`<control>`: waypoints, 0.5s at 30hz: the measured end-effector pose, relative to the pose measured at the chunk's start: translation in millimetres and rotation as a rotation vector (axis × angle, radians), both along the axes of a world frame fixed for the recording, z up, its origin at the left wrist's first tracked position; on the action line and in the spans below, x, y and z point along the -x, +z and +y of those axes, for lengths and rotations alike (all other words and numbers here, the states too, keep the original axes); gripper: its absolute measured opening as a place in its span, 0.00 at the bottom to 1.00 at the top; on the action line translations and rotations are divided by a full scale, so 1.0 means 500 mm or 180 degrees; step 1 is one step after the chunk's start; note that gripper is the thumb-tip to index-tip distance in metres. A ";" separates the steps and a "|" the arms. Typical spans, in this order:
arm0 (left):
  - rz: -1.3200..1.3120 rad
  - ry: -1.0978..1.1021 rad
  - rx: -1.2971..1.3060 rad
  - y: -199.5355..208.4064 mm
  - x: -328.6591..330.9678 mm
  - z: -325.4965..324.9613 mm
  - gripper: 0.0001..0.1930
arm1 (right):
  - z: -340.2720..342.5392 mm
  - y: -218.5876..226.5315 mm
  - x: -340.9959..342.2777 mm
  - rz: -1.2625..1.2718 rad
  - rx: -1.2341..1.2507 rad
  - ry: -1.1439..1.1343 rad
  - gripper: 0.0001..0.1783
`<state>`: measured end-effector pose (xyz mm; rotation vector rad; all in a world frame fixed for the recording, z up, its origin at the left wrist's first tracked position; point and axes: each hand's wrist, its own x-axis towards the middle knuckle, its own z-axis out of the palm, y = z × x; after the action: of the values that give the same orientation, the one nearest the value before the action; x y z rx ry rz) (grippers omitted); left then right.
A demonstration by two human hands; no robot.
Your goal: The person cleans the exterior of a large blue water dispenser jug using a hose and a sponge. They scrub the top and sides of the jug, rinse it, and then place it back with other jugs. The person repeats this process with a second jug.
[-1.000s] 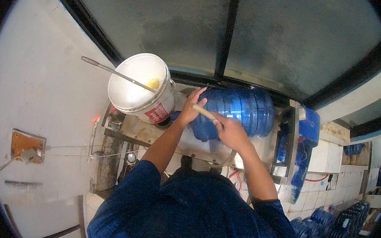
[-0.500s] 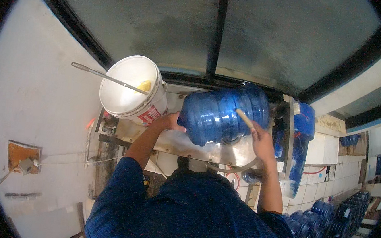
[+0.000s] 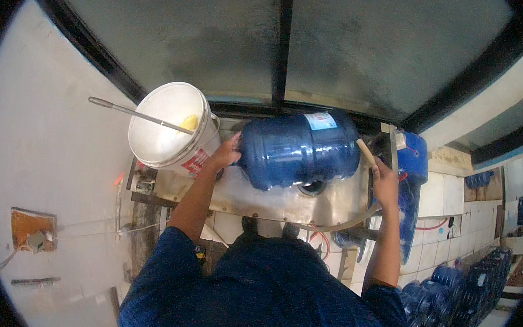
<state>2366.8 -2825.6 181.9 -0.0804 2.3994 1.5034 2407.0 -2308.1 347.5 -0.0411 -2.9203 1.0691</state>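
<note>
A large blue water jug point(image 3: 299, 151) lies on its side across the metal counter point(image 3: 234, 195), a pale label on its upper side. My left hand point(image 3: 228, 155) is at the jug's left end, fingers curled against it and partly hidden. In my right hand point(image 3: 385, 178) is a cream-coloured hose point(image 3: 365, 152). Its end sits against or just beside the jug's right end, and its length curves below my wrist along the counter's front edge. A round dark drain hole point(image 3: 313, 188) shows in the counter in front of the jug.
Left of the jug stands a white bucket point(image 3: 166, 122) with a metal-handled tool and something yellow in it. A blue container point(image 3: 412, 157) is beyond the counter's right end. Several blue jugs point(image 3: 441, 294) stand at lower right. Dark-framed glass panels point(image 3: 356, 54) rise behind.
The jug has rolled about its length, bringing a label into view. My right hand has moved right with the hose, from over the jug's side to its right end.
</note>
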 end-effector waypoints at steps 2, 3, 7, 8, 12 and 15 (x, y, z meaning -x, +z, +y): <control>0.0044 0.0136 -0.0905 0.017 0.036 0.003 0.46 | -0.036 0.036 0.006 -0.0105 -0.0213 -0.0035 0.21; 0.0107 0.0175 -0.1218 0.033 0.045 0.023 0.46 | -0.047 0.034 0.013 -0.0133 -0.0157 0.0036 0.21; 0.0196 0.0786 0.0760 0.148 0.045 0.207 0.43 | -0.095 0.012 0.030 -0.0098 0.0029 0.0373 0.20; 0.0261 0.1022 0.1114 0.139 0.040 0.233 0.42 | -0.135 0.029 0.024 -0.0210 -0.0019 0.0483 0.21; 0.0643 0.1183 0.1233 0.103 0.038 0.232 0.39 | -0.282 0.081 -0.008 -0.0573 -0.0125 0.0982 0.21; 0.1547 0.0760 0.0922 0.040 0.026 0.184 0.38 | -0.372 0.095 -0.032 -0.0555 0.0040 0.1437 0.20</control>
<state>2353.8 -2733.7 201.8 -0.0736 3.0849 1.3804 2422.9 -2494.2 394.8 0.5793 -3.1643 1.1844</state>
